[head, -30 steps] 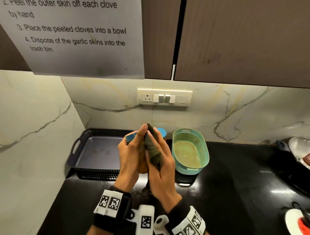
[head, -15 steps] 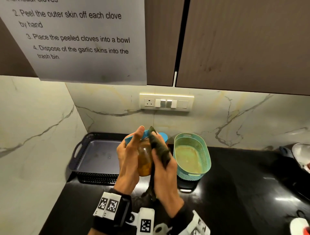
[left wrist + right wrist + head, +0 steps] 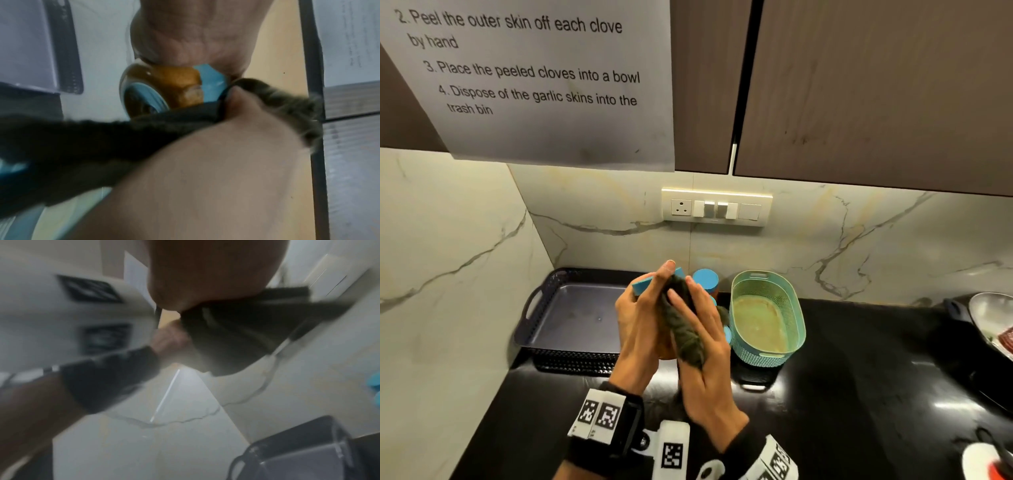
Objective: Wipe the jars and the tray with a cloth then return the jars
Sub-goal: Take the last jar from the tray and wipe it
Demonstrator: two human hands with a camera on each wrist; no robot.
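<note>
My left hand [image 3: 643, 308] grips a glass jar [image 3: 174, 84] with amber contents and a blue lid [image 3: 642, 286], tilted above the counter's left part. My right hand [image 3: 698, 335] holds a dark grey-green cloth [image 3: 683, 329] and presses it against the jar's side, hiding most of the glass in the head view. The cloth's tail hangs below the hands. The dark tray [image 3: 571, 315] lies at the back left with nothing standing on it. Two more blue-lidded jars [image 3: 705, 279] stand behind my hands, partly hidden.
A teal perforated basket [image 3: 767, 342] stands just right of my hands. A pan [image 3: 993, 318] sits at the counter's far right and a red-and-white object [image 3: 986, 462] at the bottom right. Marble walls close the left and back; cabinets and a paper sheet [image 3: 534, 78] hang above.
The right hand has slid the cloth back over the jar, covering the amber glass that showed half a second ago. The left hand keeps its grip on the jar.
</note>
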